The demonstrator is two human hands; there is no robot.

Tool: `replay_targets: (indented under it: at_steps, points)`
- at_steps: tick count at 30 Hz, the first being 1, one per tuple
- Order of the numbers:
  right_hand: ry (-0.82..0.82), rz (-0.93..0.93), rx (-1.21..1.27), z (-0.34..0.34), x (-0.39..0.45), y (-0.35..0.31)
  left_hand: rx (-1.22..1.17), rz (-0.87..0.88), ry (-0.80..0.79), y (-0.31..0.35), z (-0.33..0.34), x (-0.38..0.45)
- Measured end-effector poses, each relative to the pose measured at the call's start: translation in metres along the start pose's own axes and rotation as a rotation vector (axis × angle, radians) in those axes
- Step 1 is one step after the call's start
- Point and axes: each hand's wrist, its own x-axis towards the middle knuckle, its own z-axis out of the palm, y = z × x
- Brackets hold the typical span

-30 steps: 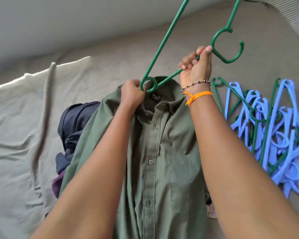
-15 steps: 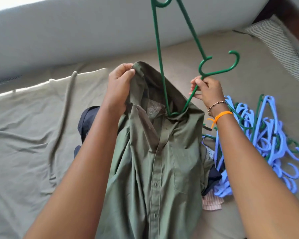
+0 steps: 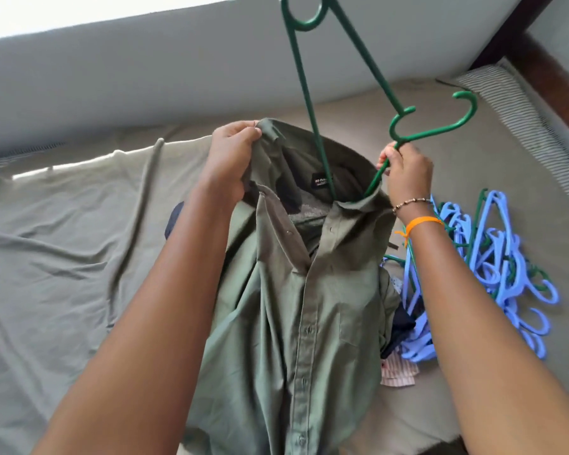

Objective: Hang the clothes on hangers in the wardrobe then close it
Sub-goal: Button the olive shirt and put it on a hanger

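Observation:
An olive green button-up shirt (image 3: 296,316) hangs in front of me over the bed. My left hand (image 3: 232,159) grips its collar at the left and holds the neck wide. A green plastic hanger (image 3: 312,103) stands tilted, with one end pushed down inside the collar opening. My right hand (image 3: 406,174) holds the hanger just below its hook, at the right side of the collar. The hanger's lower end is hidden inside the shirt.
A heap of several blue and green hangers (image 3: 493,277) lies on the bed at the right. Dark and striped clothes (image 3: 399,369) lie under the shirt. A grey-green sheet (image 3: 56,244) covers the bed. A striped pillow (image 3: 519,113) sits at the far right, a wall behind.
The hanger went from above the collar down into the neck opening. My left hand lifted the collar and pulled it open to the left. My right hand slid lower with the hanger.

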Motion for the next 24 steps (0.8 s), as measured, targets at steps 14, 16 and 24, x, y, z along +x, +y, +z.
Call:
replay_targets:
  at_steps: [14, 16, 24]
  points:
    - [-0.1, 0.061, -0.297, -0.018, 0.003, -0.033, 0.582, 0.142, 0.07, 0.016, -0.001, 0.017]
    - [-0.103, 0.02, -0.333, -0.011, 0.001, -0.039, 0.585, 0.155, 0.061, 0.015, 0.005, 0.014]
    - [0.026, 0.074, -0.566, -0.007, -0.009, -0.025, 0.4, -0.141, -0.09, 0.031, 0.005, -0.002]
